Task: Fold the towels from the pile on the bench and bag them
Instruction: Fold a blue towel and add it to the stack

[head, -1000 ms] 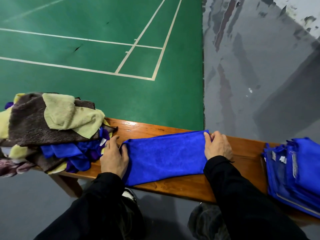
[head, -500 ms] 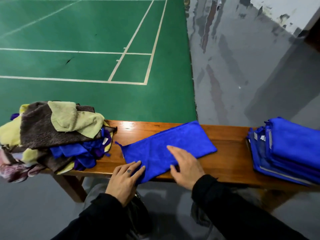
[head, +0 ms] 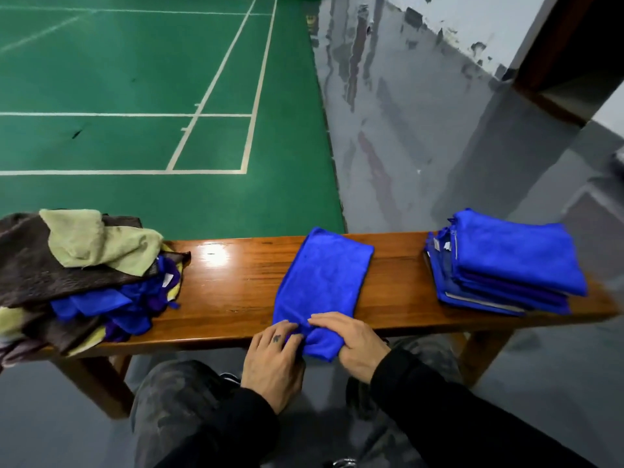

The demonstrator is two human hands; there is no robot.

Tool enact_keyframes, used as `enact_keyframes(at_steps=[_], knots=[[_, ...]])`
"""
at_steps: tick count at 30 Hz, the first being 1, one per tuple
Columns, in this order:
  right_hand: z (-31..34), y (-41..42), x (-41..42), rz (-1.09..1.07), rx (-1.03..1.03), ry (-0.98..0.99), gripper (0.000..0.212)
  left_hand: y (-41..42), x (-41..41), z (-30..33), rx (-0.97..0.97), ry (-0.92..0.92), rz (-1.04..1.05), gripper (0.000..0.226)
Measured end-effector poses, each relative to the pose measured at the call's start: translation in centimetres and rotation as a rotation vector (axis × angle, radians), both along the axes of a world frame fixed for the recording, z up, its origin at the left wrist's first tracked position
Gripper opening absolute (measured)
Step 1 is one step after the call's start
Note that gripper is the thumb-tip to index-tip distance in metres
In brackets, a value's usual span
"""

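Wooden bench [head: 236, 288], towel pile [head: 84, 282], blue towel [head: 320, 282], folded stack [head: 506, 265]

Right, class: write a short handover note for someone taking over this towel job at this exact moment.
Left hand and right hand both grip the near end of the blue towel, which lies across the middle of the bench and hangs over its front edge.
Unfolded pile sits at the left end; folded blue stack at the right.
Done: several towels folded.
Left: finish this fold, stack it, fold the pile, bag everything. No bag in view.
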State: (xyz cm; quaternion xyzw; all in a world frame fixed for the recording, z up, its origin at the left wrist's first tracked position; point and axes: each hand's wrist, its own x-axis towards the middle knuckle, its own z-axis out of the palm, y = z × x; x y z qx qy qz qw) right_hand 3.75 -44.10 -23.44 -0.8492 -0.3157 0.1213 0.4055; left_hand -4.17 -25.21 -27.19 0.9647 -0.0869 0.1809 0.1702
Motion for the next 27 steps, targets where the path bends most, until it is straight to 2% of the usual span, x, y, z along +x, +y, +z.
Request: enact_keyframes(at_steps=[4, 6, 9, 13, 14, 16, 17, 18, 20, 22, 24, 27], knots=[[0.7, -2.5, 0.2, -0.074, 0.100, 0.210, 0.060, -0.7, -0.7, 1.3, -0.126, -0.067, -0.127, 0.016], [1.1, -3.6, 0.3, -0.107, 0.145, 0.323, 0.050, -1.1, -1.0, 2.5, -0.228, 0.035, -0.169, 0.015], [2.1, -4.5, 0.2, -0.201, 0.202, 0.525, 0.025, -1.7, -0.5, 3.7, -0.540, 0.238, -0.089, 0.019], [1.2, -5.0, 1.3, -0.550, 0.345, 0.632, 0.016, -2.9, 2.7, 6.0, -0.873, 0.270, -0.011, 0.020], [1.3, -4.7, 1.7, -0.598, 0.425, 0.665, 0.015, -3.2, 3.8, 6.7, -1.013, 0.335, 0.007, 0.020], [1.8, -4.2, 2.5, -0.648, 0.674, 0.784, 0.022, -3.5, 5.7, 7.7, -1.494, 0.548, 0.034, 0.022], [2.3, -3.9, 2.8, -0.649, 0.771, 0.850, 0.030, -3.4, 6.1, 7.9, -1.721, 0.664, 0.034, 0.037], [2.7, -3.7, 3.1, -0.638, 0.831, 0.903, 0.032, -3.3, 6.3, 7.7, -1.859, 0.757, 0.000, 0.057], [3.4, -3.6, 3.3, -0.637, 0.848, 0.974, 0.035, -2.9, 6.3, 6.9, -1.909, 0.840, -0.105, 0.082], [3.2, -3.7, 3.7, -0.630, 0.810, 1.003, 0.045, -2.9, 6.0, 6.3, -1.849, 0.875, -0.134, 0.089], [2.6, -4.0, 4.1, -0.635, 0.764, 1.006, 0.054, -3.4, 6.2, 6.2, -1.785, 0.853, -0.069, 0.080], [2.0, -4.6, 4.7, -0.642, 0.733, 0.957, 0.062, -3.8, 6.6, 6.2, -1.764, 0.655, 0.017, 0.057]])
